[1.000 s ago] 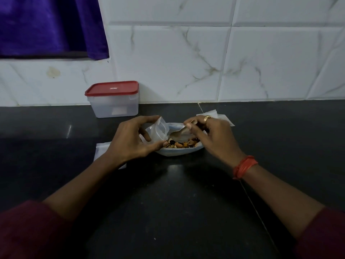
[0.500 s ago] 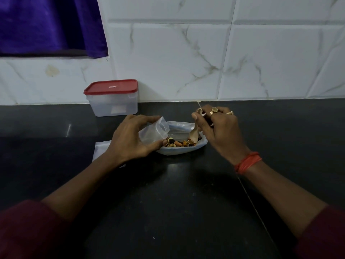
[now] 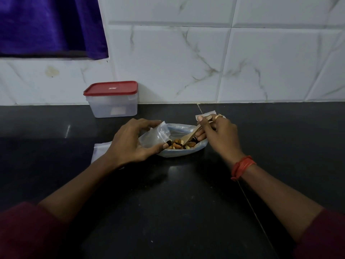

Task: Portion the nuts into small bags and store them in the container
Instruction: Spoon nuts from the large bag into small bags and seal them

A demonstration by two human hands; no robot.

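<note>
Mixed nuts [image 3: 178,143] lie in a large clear bag [image 3: 182,153] spread open on the black counter. My left hand [image 3: 133,143] grips a small clear bag [image 3: 155,136], its mouth held open just left of the nuts. My right hand [image 3: 217,134] pinches a wooden spoon [image 3: 192,136] whose bowl dips into the nuts. A clear container with a red lid [image 3: 112,99], closed, stands against the wall at the back left.
More small bags lie flat on the counter [image 3: 177,212]: one under my left wrist [image 3: 99,152], another behind my right hand [image 3: 204,115]. A white marble-tile wall [image 3: 205,62] backs the counter. A purple curtain [image 3: 50,27] hangs top left.
My right hand first lifted the spoon upright over the nuts, then tilted it down so its bowl digs into the nuts. My left hand stayed put with the small bag.
</note>
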